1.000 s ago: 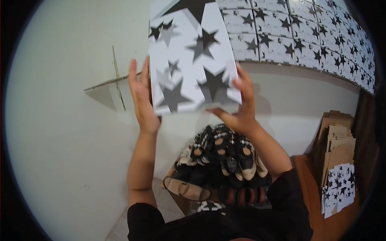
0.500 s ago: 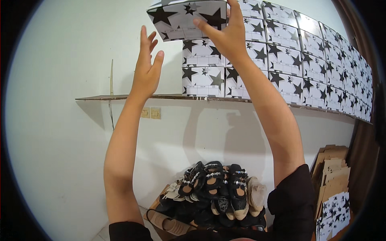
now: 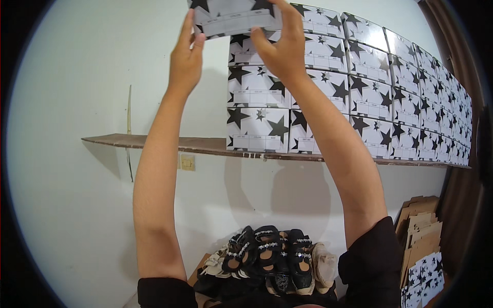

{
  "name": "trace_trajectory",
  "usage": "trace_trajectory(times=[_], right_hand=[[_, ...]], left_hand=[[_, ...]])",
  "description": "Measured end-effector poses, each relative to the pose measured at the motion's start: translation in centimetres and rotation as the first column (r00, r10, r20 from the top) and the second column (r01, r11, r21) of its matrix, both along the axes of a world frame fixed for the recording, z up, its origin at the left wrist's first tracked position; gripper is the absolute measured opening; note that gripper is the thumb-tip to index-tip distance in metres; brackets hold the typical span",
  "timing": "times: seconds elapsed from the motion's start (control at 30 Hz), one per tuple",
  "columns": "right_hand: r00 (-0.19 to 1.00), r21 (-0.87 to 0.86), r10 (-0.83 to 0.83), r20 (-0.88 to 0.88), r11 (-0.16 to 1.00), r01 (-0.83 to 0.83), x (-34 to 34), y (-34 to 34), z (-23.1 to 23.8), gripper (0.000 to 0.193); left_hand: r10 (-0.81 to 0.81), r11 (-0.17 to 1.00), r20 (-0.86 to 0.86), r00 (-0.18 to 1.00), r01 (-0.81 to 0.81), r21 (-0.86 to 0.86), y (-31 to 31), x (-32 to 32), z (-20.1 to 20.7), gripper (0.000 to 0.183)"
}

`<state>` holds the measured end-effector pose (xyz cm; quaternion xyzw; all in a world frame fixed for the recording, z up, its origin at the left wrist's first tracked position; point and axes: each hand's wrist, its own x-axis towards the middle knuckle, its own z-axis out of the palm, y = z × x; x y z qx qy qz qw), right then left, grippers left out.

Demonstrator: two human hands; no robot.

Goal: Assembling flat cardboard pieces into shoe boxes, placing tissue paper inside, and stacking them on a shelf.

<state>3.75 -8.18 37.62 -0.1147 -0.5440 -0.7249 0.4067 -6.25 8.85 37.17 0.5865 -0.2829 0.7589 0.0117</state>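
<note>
White cardboard box [image 3: 231, 21] with black stars: held aloft at the upper edge of view, higher than the shelf [image 3: 197, 144], near the top of the leftmost column of stacked boxes [image 3: 257, 128]. Right hand [image 3: 285, 49] grips its right side, thumb on the front face. Left hand [image 3: 186, 62]: fingers at the left edge; firmness of contact cannot be determined. Assessed as stiff and probably light, contents unseen; smooth faces may slip, panels could dent. Recommended hold: both sides, low.

A white, dark-starred box [image 3: 236, 23] is held aloft, slightly tilted, partly out of view.
</note>
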Motion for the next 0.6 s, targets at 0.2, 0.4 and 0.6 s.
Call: trace_trajectory(times=[0.2,0.4,0.6], right_hand=[[0.980,0.040,-0.187,-0.074,0.981,0.191,1.3,0.1,1.3,0.042],[0.876,0.120,-0.384,-0.292,0.894,0.432,2.6,0.7,3.4,0.025],[0.685,-0.097,-0.549,-0.479,0.808,0.580,5.4,-0.3,5.3,0.055]], left_hand=[[-0.295,0.939,-0.002,0.956,0.289,-0.185,0.8,1.5,2.5,0.048],[0.062,0.993,-0.075,0.995,-0.069,-0.099,2.6,3.2,5.0,0.054],[0.204,0.957,-0.271,0.941,-0.250,-0.146,0.5,6.8,6.3,0.064]])
